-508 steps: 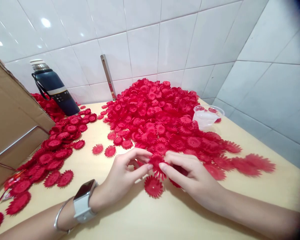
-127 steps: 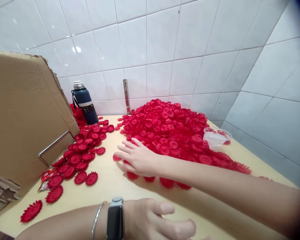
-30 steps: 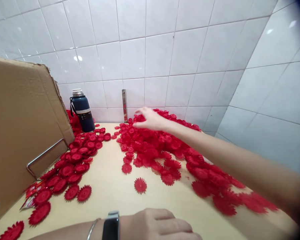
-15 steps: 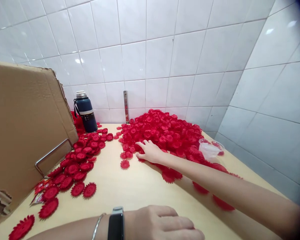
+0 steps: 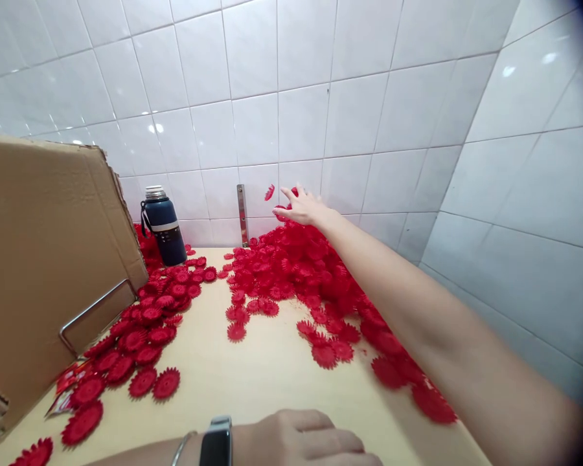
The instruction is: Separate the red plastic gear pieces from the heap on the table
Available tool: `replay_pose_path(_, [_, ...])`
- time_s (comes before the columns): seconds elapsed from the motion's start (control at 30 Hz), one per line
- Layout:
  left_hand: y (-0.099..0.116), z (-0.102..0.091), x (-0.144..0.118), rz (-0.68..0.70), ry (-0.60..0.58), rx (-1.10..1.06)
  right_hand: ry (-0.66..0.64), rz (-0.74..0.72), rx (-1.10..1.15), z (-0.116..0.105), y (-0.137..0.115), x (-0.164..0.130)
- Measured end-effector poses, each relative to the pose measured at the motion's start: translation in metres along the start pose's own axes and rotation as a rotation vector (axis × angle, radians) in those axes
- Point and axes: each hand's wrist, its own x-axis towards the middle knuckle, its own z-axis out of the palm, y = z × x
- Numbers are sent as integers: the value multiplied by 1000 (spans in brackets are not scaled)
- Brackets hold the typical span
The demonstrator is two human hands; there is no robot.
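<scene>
Above a large heap of red toothed discs [image 5: 272, 265], my right hand [image 5: 301, 207] is raised near the wall with its fingers spread. A single red disc [image 5: 269, 193] is in the air just left of its fingertips, and other discs show close to the fingers. Beneath that forearm, discs run down the right side of the table [image 5: 272, 382]. My left hand [image 5: 301, 440] lies at the near edge, palm down and fingers stretched out, with a watch and a bracelet on the wrist. Its fingertips are partly cut off by the frame.
On the left stands a cardboard box [image 5: 53, 259] with a metal wire handle [image 5: 97, 310]. A dark blue bottle [image 5: 165, 233] stands behind a second spread of red discs [image 5: 146, 330]. Small packets [image 5: 68, 388] lie by the box. White tiled walls close off the back and right.
My right hand has risen from the front of the heap to above its top, and discs are loose in the air. Part of the heap's front has been cleared away. My left hand stays put.
</scene>
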Motion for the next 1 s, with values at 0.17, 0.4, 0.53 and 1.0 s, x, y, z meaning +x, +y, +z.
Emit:
replay_pose_path(0.17, [-2,1,1,40,46,37,-90,-38,-3,-15,10,-12])
replay_pose_path(0.4, [1,1,3,19,0,29,-363,-138,-15,-60,18,-139])
replay_pose_path(0.53, [-1,4,1,82,86,8,-651,94,-138,-60,54,-211])
replay_pose_path(1.0, [-4,2,3,142,132,-5,-750,210,94,-28,68,-257])
